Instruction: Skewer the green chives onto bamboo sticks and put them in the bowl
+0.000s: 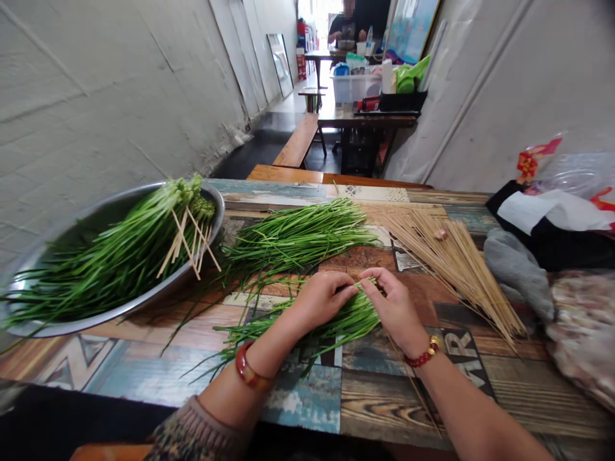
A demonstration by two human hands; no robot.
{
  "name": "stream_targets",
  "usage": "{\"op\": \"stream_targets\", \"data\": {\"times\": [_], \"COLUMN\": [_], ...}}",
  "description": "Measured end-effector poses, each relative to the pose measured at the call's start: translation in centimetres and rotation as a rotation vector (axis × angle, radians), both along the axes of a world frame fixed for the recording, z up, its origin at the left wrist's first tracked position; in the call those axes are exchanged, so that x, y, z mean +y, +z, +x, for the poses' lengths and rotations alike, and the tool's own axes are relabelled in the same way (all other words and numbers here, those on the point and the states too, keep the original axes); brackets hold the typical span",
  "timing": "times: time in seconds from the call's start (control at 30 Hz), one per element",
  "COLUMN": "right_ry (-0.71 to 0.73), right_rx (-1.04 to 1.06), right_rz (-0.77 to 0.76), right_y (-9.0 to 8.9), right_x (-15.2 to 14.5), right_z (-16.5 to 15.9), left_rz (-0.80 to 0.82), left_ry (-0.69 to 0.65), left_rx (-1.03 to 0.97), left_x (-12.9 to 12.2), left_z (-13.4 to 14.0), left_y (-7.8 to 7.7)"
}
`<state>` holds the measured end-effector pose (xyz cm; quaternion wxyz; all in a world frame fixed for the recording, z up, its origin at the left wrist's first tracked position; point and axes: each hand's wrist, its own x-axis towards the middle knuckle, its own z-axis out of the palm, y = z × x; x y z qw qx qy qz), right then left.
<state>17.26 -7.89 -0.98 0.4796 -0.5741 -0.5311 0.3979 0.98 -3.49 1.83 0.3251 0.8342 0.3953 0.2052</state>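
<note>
Side by side near the middle of the table, my two hands pinch the pale stem ends of some garlic chives. My left hand has its fingers closed on the stems. Fingers and thumb of my right hand close on the same stems from the other side. The leaves spread leftward beneath my left wrist. A thin bamboo skewer slants out below my right hand; whether I hold it is hidden. Just beyond my hands lies another pile of chives.
At left, a metal basin holds skewered chives. Loose bamboo skewers fan out at right, with a small brownish piece on them. Plastic bags crowd the right edge. Farther off are a bench, another table and a person.
</note>
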Motion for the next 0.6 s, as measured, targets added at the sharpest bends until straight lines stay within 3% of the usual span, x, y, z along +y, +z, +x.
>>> {"op": "stream_targets", "data": {"times": [0.4,0.6], "right_ry": [0.062,-0.019], "right_rx": [0.229,0.105], "right_rz": [-0.133,-0.089], "right_y": [0.9,-0.2], "right_x": [-0.2,0.0], "right_z": [0.0,-0.3], "left_rz": [-0.059,0.007], "left_ry": [0.021,0.025], "left_rx": [-0.164,-0.055], "left_x": [0.3,0.2], "left_z": [-0.1,0.1], "left_y": [0.6,-0.5]}}
